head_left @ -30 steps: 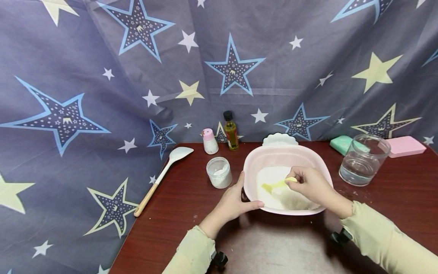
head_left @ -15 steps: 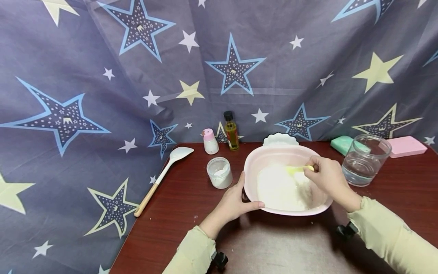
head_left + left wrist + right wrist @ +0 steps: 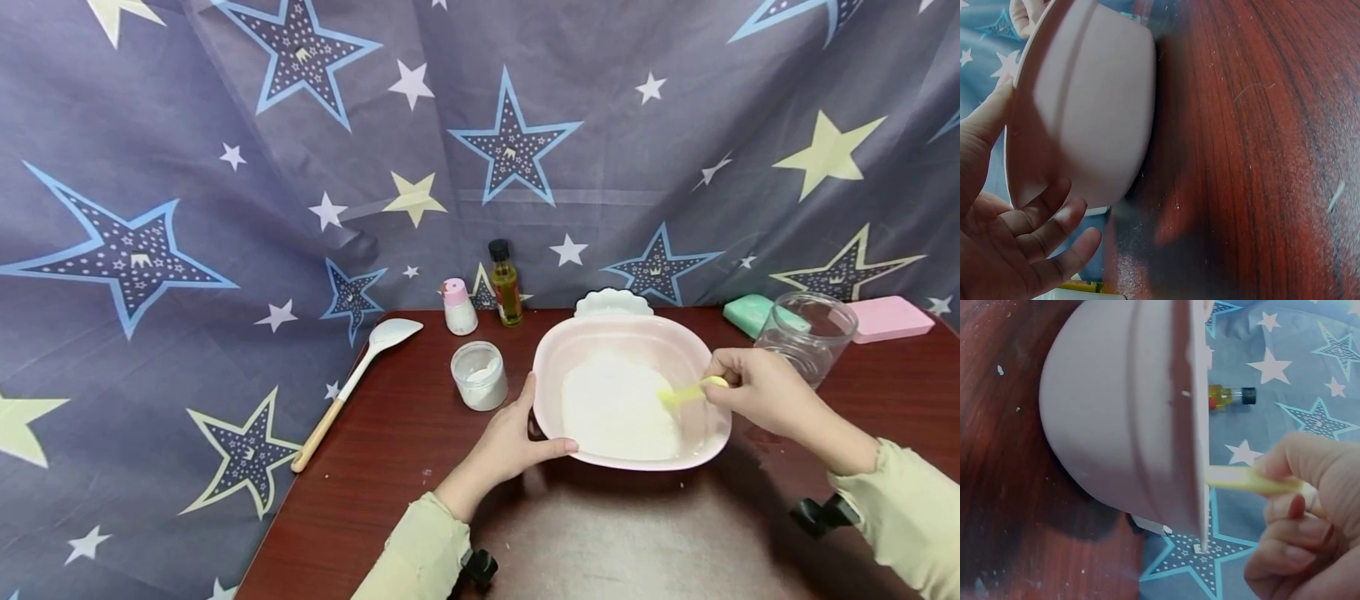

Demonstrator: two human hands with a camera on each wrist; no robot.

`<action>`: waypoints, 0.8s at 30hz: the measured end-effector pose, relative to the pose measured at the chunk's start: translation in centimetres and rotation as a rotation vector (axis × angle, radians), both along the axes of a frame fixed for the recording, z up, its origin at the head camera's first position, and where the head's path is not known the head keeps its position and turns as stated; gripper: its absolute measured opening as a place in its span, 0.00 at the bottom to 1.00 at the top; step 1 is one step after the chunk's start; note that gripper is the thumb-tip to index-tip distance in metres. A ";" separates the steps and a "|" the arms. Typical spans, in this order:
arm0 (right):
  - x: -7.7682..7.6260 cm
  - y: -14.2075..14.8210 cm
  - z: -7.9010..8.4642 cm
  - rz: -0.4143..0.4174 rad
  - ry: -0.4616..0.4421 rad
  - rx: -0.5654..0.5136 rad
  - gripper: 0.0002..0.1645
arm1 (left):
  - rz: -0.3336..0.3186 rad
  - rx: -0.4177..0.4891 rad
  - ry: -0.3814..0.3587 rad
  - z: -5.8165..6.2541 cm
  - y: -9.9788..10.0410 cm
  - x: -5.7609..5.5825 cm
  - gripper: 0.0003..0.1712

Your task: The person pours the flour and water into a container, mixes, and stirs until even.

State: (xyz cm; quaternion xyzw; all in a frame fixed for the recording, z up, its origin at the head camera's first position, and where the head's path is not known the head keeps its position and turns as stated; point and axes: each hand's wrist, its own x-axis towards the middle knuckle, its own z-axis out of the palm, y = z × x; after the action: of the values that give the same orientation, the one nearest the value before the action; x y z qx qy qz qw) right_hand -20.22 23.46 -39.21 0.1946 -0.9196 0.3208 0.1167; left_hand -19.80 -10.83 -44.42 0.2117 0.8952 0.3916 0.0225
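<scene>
In the head view a pale pink basin (image 3: 551, 354) holds a bed of white powder (image 3: 615, 408). My left hand (image 3: 510, 442) grips its front left side. The left wrist view shows the thumb at the rim and the fingers (image 3: 1054, 240) curled by the outer wall. With thumb and fingers, my right hand (image 3: 765, 392) pinches the handle of a yellow spoon (image 3: 686, 393) at the basin's right rim. The spoon's far end reaches inside over the powder; whether it touches is hard to tell. In the right wrist view the rim hides the end of the spoon (image 3: 1235, 478).
A glass of water (image 3: 806, 333) stands right behind my right hand, near green (image 3: 746, 315) and pink sponges (image 3: 892, 320). On the left are a jar of white powder (image 3: 480, 379), a pink-capped shaker (image 3: 459, 308), an oil bottle (image 3: 506, 287) and a white spatula (image 3: 352, 379). A scalloped white dish (image 3: 613, 302) sits behind the basin.
My right hand has moved right with the spoon, from over the middle of the powder to the basin's right rim. The powder looks more evenly spread. My left hand stays on the basin.
</scene>
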 end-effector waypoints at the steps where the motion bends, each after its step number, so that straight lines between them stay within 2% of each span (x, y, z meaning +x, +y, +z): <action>1: 0.1 0.2 0.1 0.026 -0.019 -0.013 0.14 | 0.000 -0.001 0.001 0.0 0.0 0.0 0.66; 8: 0.6 0.7 -0.1 0.234 -0.182 -0.143 0.09 | 0.007 0.003 0.002 -0.1 0.0 -0.1 0.66; 14: 0.8 -0.3 -0.9 0.324 -0.238 -0.199 0.07 | -0.001 0.016 -0.001 -0.2 0.0 -0.1 0.66; 17: 0.8 -1.2 -1.3 0.322 -0.225 -0.202 0.08 | -0.002 0.019 -0.004 -0.1 0.0 -0.1 0.66; 24: 1.0 -3.5 -1.8 0.231 -0.174 -0.203 0.12 | 0.012 0.007 -0.012 -0.2 0.1 -0.1 0.66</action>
State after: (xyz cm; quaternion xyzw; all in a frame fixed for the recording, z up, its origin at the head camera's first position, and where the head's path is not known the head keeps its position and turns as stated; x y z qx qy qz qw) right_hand -19.26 19.99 -40.99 0.2576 -0.8607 0.4387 0.0183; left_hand -19.89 -10.71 -44.59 0.2040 0.8949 0.3962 0.0247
